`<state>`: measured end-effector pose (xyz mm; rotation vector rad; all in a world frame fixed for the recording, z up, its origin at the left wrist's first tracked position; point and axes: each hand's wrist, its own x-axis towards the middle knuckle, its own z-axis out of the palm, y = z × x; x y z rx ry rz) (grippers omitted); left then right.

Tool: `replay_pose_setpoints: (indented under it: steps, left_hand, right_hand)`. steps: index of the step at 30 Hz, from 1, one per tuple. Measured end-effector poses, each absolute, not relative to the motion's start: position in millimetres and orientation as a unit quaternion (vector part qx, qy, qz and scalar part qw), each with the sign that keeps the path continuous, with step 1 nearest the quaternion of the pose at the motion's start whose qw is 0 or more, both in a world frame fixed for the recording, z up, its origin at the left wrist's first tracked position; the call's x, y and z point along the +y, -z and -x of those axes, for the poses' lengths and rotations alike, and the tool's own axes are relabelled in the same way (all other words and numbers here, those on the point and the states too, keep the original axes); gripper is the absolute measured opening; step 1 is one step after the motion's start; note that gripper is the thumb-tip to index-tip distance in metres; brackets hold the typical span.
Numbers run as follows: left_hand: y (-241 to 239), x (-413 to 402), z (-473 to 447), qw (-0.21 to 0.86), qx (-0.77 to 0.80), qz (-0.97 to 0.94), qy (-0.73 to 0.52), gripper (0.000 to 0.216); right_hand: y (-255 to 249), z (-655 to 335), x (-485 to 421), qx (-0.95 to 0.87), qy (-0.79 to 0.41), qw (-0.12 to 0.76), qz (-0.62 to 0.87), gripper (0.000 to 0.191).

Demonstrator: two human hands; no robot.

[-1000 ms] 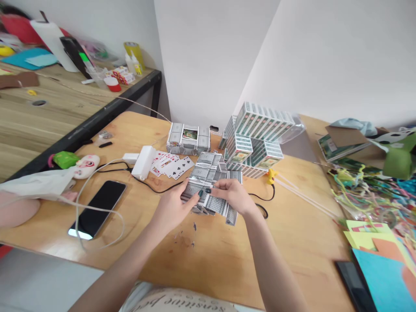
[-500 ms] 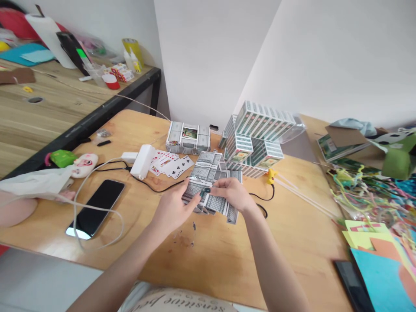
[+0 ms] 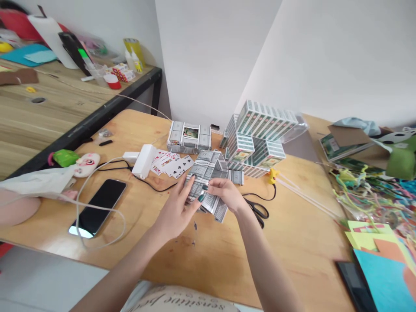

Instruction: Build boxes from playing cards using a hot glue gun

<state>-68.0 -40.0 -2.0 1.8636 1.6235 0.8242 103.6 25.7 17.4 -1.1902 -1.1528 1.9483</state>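
Both of my hands grip a construction made of grey-patterned playing cards (image 3: 208, 173) at the middle of the wooden table (image 3: 208, 255). My left hand (image 3: 177, 208) holds its left side, fingers stretched up along the cards and thumb pressed on the front. My right hand (image 3: 225, 193) pinches a folded card section at the lower right. A fan of face-up cards (image 3: 170, 164) lies just left of the construction. Black scissors (image 3: 258, 210) lie beside my right wrist.
A stack of card boxes (image 3: 258, 138) and a small card-built box (image 3: 189, 137) stand behind. A phone (image 3: 97, 207), white charger (image 3: 142, 161) and cables lie at the left. A yellow glue gun (image 3: 272, 175), coloured paper (image 3: 383, 255) and shredded strips are at the right.
The card construction has shifted slightly left and tilted in my hands. My left fingers have stretched up along it. The scissors beside my right wrist are now uncovered.
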Motion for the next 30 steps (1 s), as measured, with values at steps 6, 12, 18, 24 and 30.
replay_pose_setpoints:
  steps: [6,12,18,24,30]
  left_hand:
    - [24,-45,75,0.232,0.609,-0.661,-0.371,0.051]
    - [48,-39,87,0.313,0.638,-0.511,-0.483,0.044]
    - [65,-33,95,0.348,0.674,-0.385,-0.526,0.040]
    - [64,-36,89,0.323,0.677,-0.362,-0.553,0.038]
    - [66,-34,80,0.306,0.662,-0.345,-0.591,0.040]
  right_hand:
    - [0,-77,34,-0.520,-0.668,0.296,0.442,0.030]
    - [9,-37,29,-0.687,-0.438,0.253,0.521,0.038]
    - [-2,-34,17,-0.755,-0.278,0.299,0.513,0.020]
    - [9,-81,-3,-0.575,-0.324,0.444,0.606,0.025]
    - [40,-95,-35,-0.594,-0.462,0.393,0.528,0.049]
